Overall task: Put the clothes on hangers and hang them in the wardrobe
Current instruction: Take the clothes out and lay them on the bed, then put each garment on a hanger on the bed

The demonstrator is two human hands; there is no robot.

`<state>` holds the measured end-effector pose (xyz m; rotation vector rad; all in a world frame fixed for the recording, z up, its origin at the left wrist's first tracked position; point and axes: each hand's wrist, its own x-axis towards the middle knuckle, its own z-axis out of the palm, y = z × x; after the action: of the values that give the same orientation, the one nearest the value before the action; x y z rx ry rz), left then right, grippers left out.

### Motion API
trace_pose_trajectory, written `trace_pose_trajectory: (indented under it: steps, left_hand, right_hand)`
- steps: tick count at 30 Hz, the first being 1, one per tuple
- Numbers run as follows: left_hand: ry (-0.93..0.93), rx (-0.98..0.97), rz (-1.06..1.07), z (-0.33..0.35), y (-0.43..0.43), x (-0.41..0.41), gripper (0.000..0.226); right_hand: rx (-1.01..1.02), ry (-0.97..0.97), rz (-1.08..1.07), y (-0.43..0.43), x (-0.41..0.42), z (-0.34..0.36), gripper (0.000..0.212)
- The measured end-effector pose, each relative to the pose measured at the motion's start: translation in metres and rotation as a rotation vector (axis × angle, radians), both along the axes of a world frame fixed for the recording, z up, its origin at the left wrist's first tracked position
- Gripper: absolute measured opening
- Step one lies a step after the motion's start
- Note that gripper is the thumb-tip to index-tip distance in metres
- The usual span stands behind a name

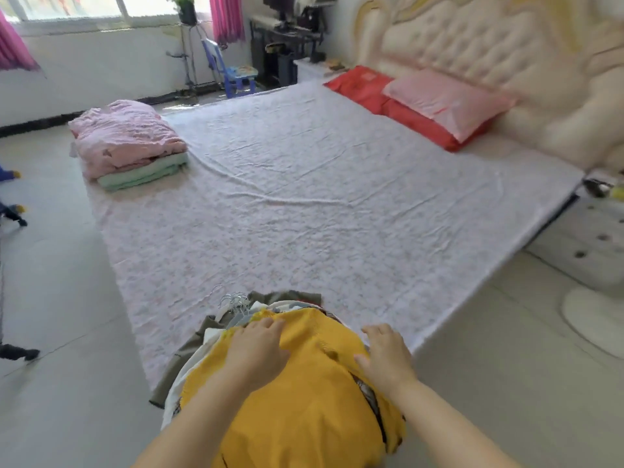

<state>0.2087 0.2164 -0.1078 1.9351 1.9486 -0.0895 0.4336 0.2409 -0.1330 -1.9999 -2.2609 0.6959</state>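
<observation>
The yellow top (304,393) is soft matt cloth, the hangers (234,304) are shiny metal, and the bed sheet (320,204) is wrinkly cloth.

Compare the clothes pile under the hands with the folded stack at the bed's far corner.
The clothes pile is loose and overhangs the near edge of the bed; the folded stack is neatly folded. The pile is topped in yellow, with wire hangers showing; the stack is pink over green. The left hand and right hand rest on the pile; nothing touches the stack. Both lie on the bed.
</observation>
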Motion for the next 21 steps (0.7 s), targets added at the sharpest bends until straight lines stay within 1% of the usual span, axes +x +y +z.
trace_pose_trajectory:
  steps: [3, 6, 9, 12, 16, 21]
  left_hand:
    - [0.022, -0.008, -0.227, 0.009, -0.007, 0.034, 0.058]
    - [0.009, -0.018, -0.426, 0.016, -0.023, 0.084, 0.055]
    - [-0.006, -0.026, -0.648, 0.024, -0.047, 0.154, 0.048]
    - [-0.027, -0.031, -0.878, 0.036, -0.085, 0.236, 0.049]
    - [-0.029, 0.033, -1.188, 0.053, -0.174, 0.346, 0.052]
    - [0.000, 0.090, -1.591, 0.069, -0.337, 0.463, 0.054]
  right_hand:
    - [0.008, 0.001, -0.173, -0.051, 0.033, 0.011, 0.045]
    - [0.029, -0.021, -0.372, -0.111, 0.074, 0.021, 0.054]
    - [0.049, -0.043, -0.595, -0.184, 0.124, 0.032, 0.059]
    - [0.040, -0.088, -0.821, -0.268, 0.174, 0.043, 0.057]
    - [0.030, -0.119, -1.125, -0.398, 0.226, 0.056, 0.048]
    - [0.050, -0.121, -1.465, -0.581, 0.264, 0.071, 0.055]
